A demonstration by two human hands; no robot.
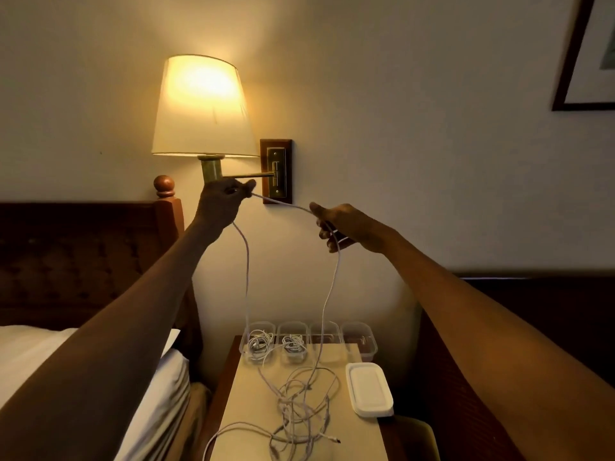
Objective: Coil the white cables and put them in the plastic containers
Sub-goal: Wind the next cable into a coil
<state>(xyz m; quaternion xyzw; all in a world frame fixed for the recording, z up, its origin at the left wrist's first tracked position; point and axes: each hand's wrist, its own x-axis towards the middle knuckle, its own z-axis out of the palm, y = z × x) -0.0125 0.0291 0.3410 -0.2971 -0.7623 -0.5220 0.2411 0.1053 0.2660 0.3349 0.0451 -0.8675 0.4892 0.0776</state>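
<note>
**Left hand** [223, 201]: raised in front of the lamp's brass arm. Thumb and fingertips are pinched tight on a white cable [286, 204].

**Right hand** [346, 227]: raised at 4 o'clock of the left hand and a little lower. The fingers are curled round the same cable.

**Cable:** one short run is stretched between the two hands, sloping down toward the right hand. One strand drops from under the left hand and another from the right. Both hang down to the table.

**Table** [243, 394]: bedside, pale top, directly below the hands.

**Tangle** [299, 404]: loose white cables heaped at the table's centre and spreading toward its 6 o'clock edge. Both hanging strands run into it. One plug end lies at 5 o'clock of the heap.

**Containers** [293, 325]: four, clear plastic, lidless, in a close row along the table's 12 o'clock edge.
- The two at the 9 o'clock end each hold a coiled white cable.
- I cannot tell what the other two hold.
- The right-hand strand hangs in front of the third.

**Lids** [369, 389]: white, flat, stacked at the table's 3 o'clock edge. They lie near the tangle but apart from it.

**Lamp** [203, 104]: lit, cream shade, at 12 o'clock of the left hand. It is fixed to the wall by a wooden bracket [276, 169].

**Bed** [159, 377]: at 9 o'clock of the table, with white linen. A dark headboard [83, 254] stands behind it.

**Frame** [585, 61]: dark, on the wall at 2 o'clock, cut off by the edge of view.
</note>
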